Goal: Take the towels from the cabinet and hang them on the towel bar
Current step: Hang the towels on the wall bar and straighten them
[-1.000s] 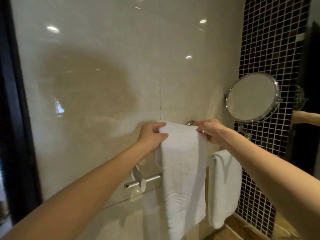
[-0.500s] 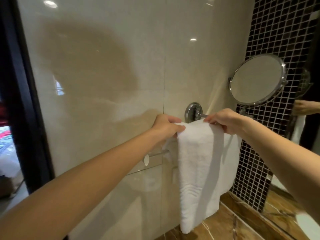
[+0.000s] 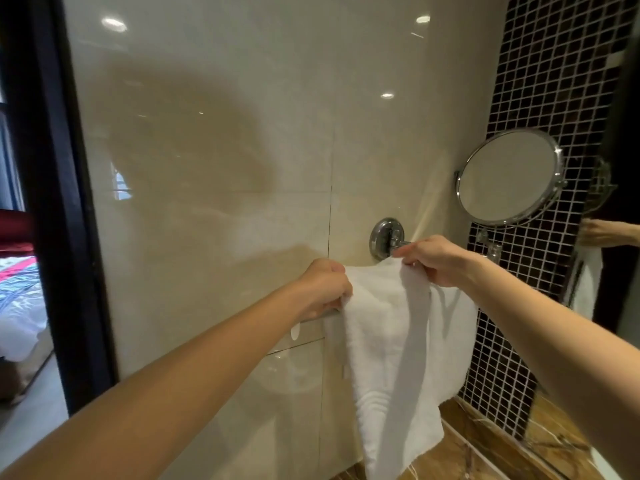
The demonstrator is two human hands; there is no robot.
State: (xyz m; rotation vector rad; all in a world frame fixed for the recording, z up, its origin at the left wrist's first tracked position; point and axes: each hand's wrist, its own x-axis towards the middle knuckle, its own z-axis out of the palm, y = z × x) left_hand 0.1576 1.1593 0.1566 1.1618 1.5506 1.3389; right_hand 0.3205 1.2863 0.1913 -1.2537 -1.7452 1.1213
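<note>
A white towel (image 3: 388,344) hangs folded in front of the beige tiled wall, its lower end near the floor. My left hand (image 3: 323,287) grips its upper left edge, fingers curled round the cloth. My right hand (image 3: 438,259) pinches the upper right edge. Just above the towel a chrome round wall mount (image 3: 385,237) of the towel bar shows; the bar itself is hidden by the towel and my hands. A second white towel (image 3: 455,341) hangs behind and to the right.
A round chrome mirror (image 3: 509,176) sticks out from the black mosaic wall (image 3: 540,81) on the right. A dark door frame (image 3: 55,202) stands at the left, a bed (image 3: 19,299) beyond it. Brown marble floor (image 3: 467,455) lies below.
The view has shifted left and down and come closer; both hands keep hold of the towel's top edge, which now sits just below the chrome wall mount.
</note>
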